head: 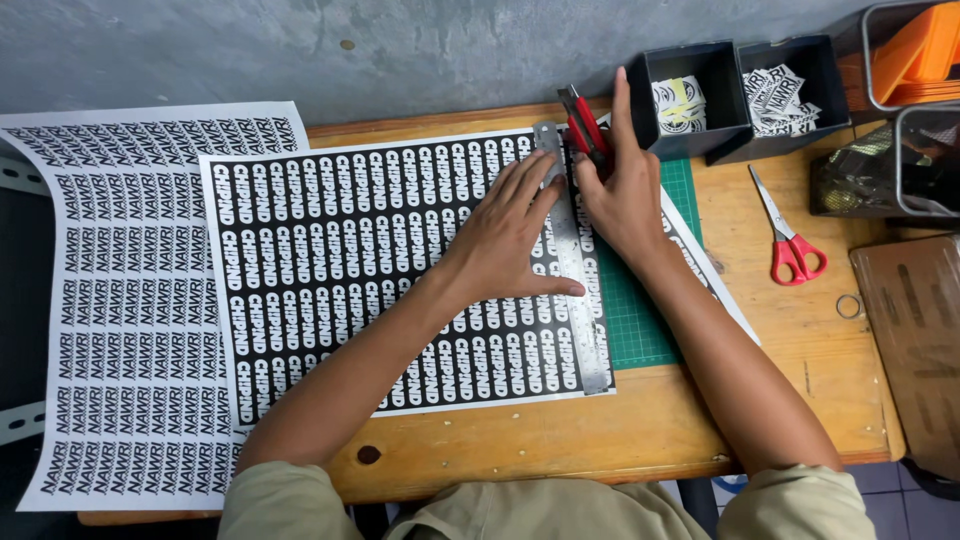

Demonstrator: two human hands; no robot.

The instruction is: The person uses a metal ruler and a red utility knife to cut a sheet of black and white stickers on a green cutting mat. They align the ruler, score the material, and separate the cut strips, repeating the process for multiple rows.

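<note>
A black sheet of white-lettered stickers [340,270] lies across a green cutting mat [640,320] on the wooden table [560,440]. A long steel ruler [572,270] runs down the sheet near its right edge. My left hand [505,235] lies flat on the sheet with fingers spread, its fingertips and thumb pressing the ruler. My right hand [622,185] is just right of the ruler at its far end and grips a red utility knife [585,130], index finger stretched forward. The blade tip is hidden.
A white sticker sheet with black lettering [130,300] hangs over the table's left side. Two black bins [740,90] with cut stickers stand at the back right, near mesh and orange containers. Red-handled scissors [790,240] and a small ring [849,306] lie to the right.
</note>
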